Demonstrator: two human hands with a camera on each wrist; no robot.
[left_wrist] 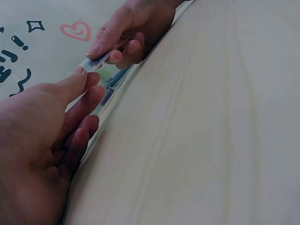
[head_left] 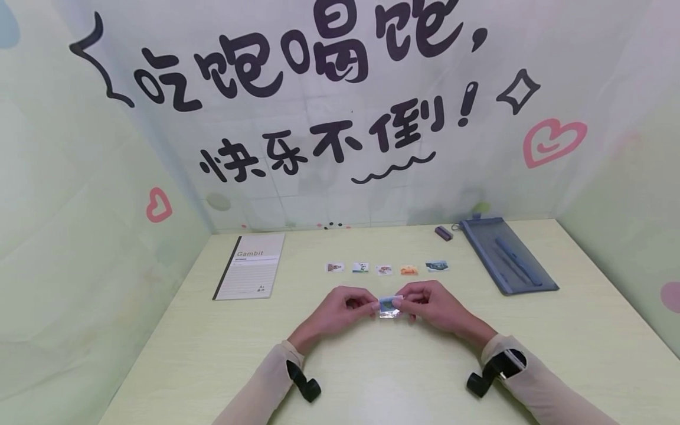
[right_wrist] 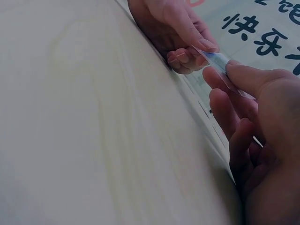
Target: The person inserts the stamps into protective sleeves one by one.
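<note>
A small blue picture card (head_left: 389,306) is held up between both hands in the middle of the table; a clear, shiny plastic part shows along its lower side. My left hand (head_left: 347,308) pinches its left edge between thumb and forefinger. On the other side, my right hand (head_left: 437,307) pinches it, thumb lying over the front. In the left wrist view the card (left_wrist: 97,62) appears nearly edge-on. The right wrist view shows thin see-through plastic (right_wrist: 224,70) reaching from one hand to the other. Whether the plastic is a sleeve or a film, I cannot tell.
Several small picture cards (head_left: 384,270) lie in a row beyond the hands. A Gambit notebook (head_left: 249,268) is at the left. At the back right lie a small dark purple object (head_left: 444,233) and a blue mesh zip pouch (head_left: 491,248) with a pen-like item (head_left: 514,260) in it.
</note>
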